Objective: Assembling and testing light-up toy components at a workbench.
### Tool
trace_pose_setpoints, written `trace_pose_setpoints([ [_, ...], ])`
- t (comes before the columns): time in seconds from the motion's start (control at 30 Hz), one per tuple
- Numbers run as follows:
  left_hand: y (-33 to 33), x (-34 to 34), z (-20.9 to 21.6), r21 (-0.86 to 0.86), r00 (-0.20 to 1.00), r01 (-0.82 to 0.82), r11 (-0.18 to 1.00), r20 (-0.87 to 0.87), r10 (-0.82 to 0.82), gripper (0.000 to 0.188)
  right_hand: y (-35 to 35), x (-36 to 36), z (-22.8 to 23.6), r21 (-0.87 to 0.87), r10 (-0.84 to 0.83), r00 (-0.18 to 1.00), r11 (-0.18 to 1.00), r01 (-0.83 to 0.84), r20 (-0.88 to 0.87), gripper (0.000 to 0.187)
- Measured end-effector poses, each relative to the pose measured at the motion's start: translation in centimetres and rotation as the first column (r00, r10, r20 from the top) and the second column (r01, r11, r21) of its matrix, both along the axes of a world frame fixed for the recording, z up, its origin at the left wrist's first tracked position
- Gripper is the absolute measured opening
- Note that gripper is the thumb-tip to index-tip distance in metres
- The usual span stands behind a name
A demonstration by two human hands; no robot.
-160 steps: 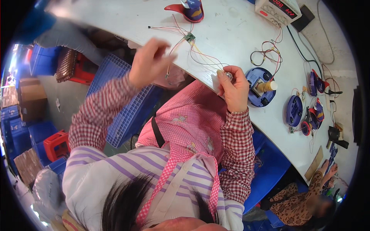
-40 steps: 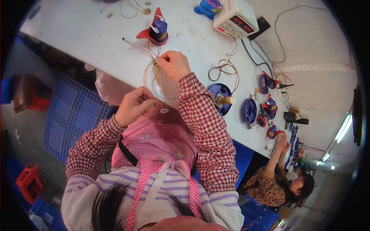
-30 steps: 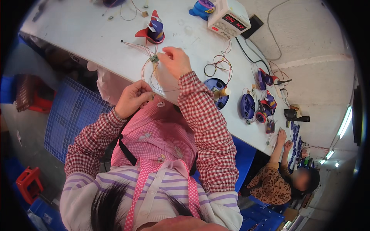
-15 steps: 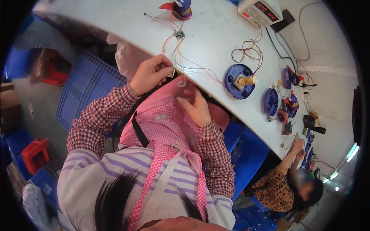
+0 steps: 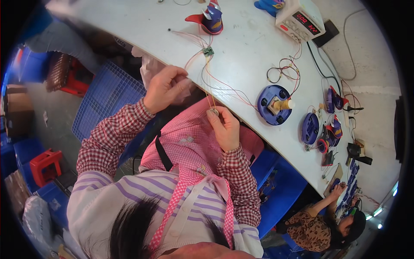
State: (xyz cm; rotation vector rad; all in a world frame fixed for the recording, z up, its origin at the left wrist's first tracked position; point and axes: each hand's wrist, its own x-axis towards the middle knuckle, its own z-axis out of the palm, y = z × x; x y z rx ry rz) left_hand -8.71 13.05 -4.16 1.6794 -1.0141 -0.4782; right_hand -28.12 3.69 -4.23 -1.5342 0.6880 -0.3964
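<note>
My right hand (image 5: 225, 130) pinches a small round disc (image 5: 213, 112) between thumb and fingers, in front of the table edge and above my pink apron. Thin yellowish wires run from the disc up to a small green circuit board (image 5: 208, 51) on the table. To the left, my left hand (image 5: 166, 90) hovers by the edge with curled fingers, thumb close to the forefinger. Its fingertips are slightly blurred, and anything between them cannot be made out. Red and black wires link the board to a round purple-blue housing (image 5: 268, 113) bearing a pale yellow cylinder (image 5: 284, 105).
A purple and red toy part (image 5: 211, 20) stands beyond the board. At the back right is a white power supply (image 5: 300, 19) with cables. More purple shells (image 5: 310, 128) lie along the right, where a co-worker (image 5: 310, 228) sits. A blue crate (image 5: 105, 101) is at left.
My right hand has come up and taken hold of the disc, which hung free before. My left hand has moved off the wires. The whole view has shifted slightly.
</note>
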Motion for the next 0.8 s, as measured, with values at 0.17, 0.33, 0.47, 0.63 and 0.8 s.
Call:
trace_pose_setpoints([
  [0.17,-3.5,2.5,1.9,-0.107,0.908,-0.053,0.993,0.409,0.092,0.025,-0.2,-0.1,-0.2,-0.067,-0.043,0.999,0.997,0.041,-0.021,0.016],
  [0.33,-7.6,6.5,0.6,-0.1,0.712,0.01,0.995,0.699,0.063,0.027,0.1,0.3,-0.8,-0.068,0.02,0.999,0.997,-0.022,-0.03,0.018],
  [0.47,-8.0,7.9,0.6,0.133,0.701,0.199,0.971,0.673,-0.236,0.028,0.6,0.0,-1.3,-0.053,0.07,0.998,0.996,-0.07,-0.007,0.019],
  [0.63,-8.8,8.0,2.8,0.342,0.799,0.313,0.886,0.409,-0.44,0.023,0.2,-0.2,-1.9,-0.031,0.083,0.996,0.996,-0.084,-0.043,0.02],
  [0.8,-8.5,8.4,2.1,0.332,0.804,0.382,0.863,0.342,-0.487,0.017,0.1,-0.7,-2.1,-0.078,0.113,0.991,0.99,-0.118,-0.065,0.021],
])
